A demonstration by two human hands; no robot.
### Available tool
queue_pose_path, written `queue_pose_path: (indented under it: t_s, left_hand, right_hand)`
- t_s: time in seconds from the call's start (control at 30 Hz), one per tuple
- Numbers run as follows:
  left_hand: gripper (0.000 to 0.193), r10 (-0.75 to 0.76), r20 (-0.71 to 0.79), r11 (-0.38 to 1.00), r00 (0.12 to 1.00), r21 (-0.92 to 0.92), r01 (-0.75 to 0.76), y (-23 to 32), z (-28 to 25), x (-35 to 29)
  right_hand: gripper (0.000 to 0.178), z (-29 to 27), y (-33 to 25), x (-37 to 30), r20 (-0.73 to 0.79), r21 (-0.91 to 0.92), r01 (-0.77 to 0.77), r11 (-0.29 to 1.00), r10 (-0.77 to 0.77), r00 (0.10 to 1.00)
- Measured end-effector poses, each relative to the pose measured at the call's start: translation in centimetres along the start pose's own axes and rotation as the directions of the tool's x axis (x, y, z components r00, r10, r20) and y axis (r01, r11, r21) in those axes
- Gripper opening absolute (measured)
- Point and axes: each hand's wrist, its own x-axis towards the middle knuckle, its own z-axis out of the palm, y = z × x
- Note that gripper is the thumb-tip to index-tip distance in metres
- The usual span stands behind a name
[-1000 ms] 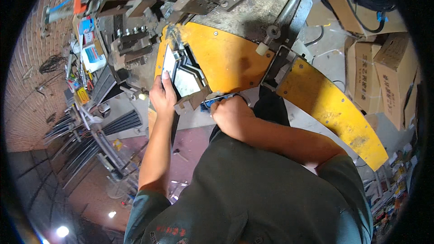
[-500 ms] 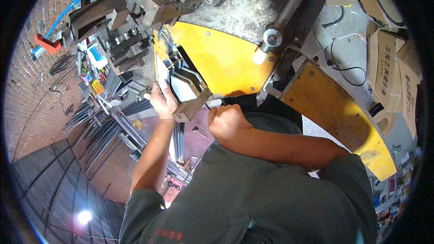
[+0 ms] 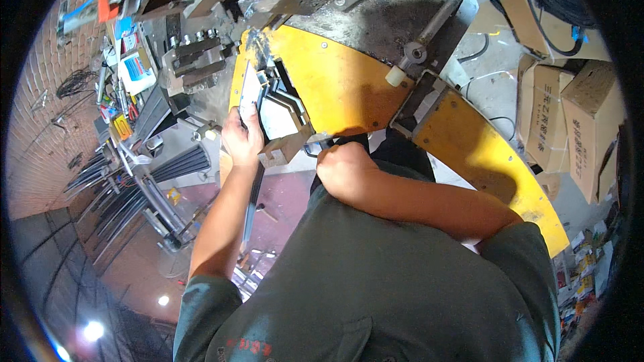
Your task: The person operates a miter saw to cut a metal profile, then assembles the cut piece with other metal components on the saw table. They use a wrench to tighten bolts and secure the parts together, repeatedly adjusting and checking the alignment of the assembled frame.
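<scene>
My left hand (image 3: 243, 137) is closed around a pale, flat metal profile (image 3: 250, 88), thumb lying up along it. The profile lies at the left of an opening in a yellow machine plate (image 3: 342, 84). Angled metal pieces (image 3: 288, 104) sit in that opening, and a brownish steel block (image 3: 285, 147) stands at its near edge, right beside my left wrist. My right hand (image 3: 345, 169) is curled into a fist in front of the yellow plate's near edge, close to my body. Its fingers face away, so whatever they may hold is hidden.
A steel lever (image 3: 429, 37) with a white tip rises over the plate. Another yellow plate (image 3: 490, 154) curves away to the right, with cardboard boxes (image 3: 583, 127) beyond it. Steel clamps (image 3: 194, 60) and long metal bars (image 3: 114, 188) are on the left.
The whole view has shifted and turned a little. My left hand stays on the profile beside the opening. My right fist stays near the plate's edge, sitting slightly higher in the picture.
</scene>
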Motion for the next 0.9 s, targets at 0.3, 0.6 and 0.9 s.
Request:
queue_pose_path:
  t_s: [0.3, 0.6, 0.9]
  left_hand:
    - [0.046, -0.035, -0.004, 0.998, 0.999, -0.051, 0.034, 0.6, -0.5, -0.1]
    - [0.050, -0.058, -0.004, 0.997, 0.998, -0.060, 0.058, 1.1, -1.1, -0.3]
    - [0.053, 0.014, -0.049, 0.991, 0.999, -0.135, -0.020, 0.3, -0.2, -0.2]
  right_hand:
    - [0.021, 0.2, 0.6, 0.5, -0.042, -0.087, -0.015, 0.996, 0.012, 0.999]
    - [0.026, -0.3, -0.5, 0.9, 0.030, -0.219, -0.138, 0.966, 0.148, 0.989]
    - [0.039, -1.6, -1.1, 0.7, 0.099, -0.237, -0.176, 0.955, 0.204, 0.974]
